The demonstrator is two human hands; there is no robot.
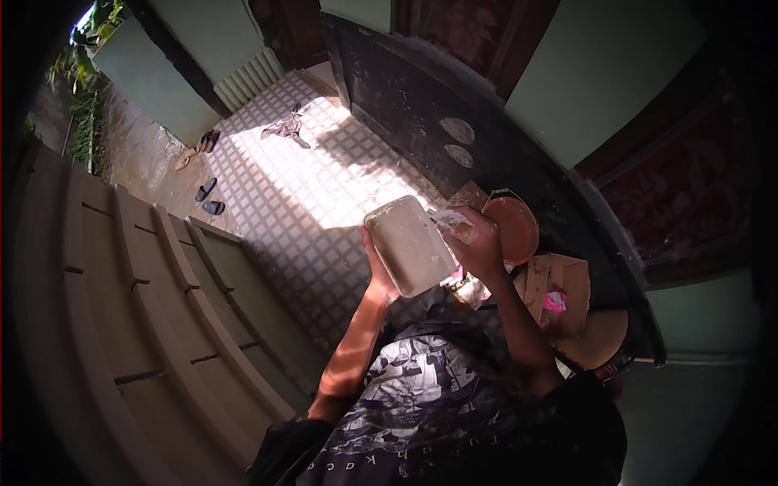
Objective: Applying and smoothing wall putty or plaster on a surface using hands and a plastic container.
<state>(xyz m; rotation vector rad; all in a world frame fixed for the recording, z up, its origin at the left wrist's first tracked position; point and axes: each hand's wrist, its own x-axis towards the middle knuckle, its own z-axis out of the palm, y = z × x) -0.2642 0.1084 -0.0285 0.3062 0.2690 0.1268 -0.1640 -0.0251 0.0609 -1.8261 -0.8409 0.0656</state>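
In front of my chest, my left hand (379, 263) grips a pale grey rectangular container (412, 247) with rounded corners, its fingers along the left and lower edge. Smudges mark the container's flat face; I cannot tell whether that is its inside or its base. On the other side, my right hand (482, 247) is closed at the container's right edge. Whitish crumpled stuff (452, 219) shows at its fingers, too smeared to name. Just past that hand stands an orange-brown bucket (512, 231) with a wire handle.
An open cardboard box (567, 283) with something pink in it lies right of my forearm. A dark wall panel (421, 105) runs along the right. Slatted boards (162, 300) stand at left. On the tiled floor (284, 178) lie a rumpled cloth (288, 128) and dark sandals (207, 190).
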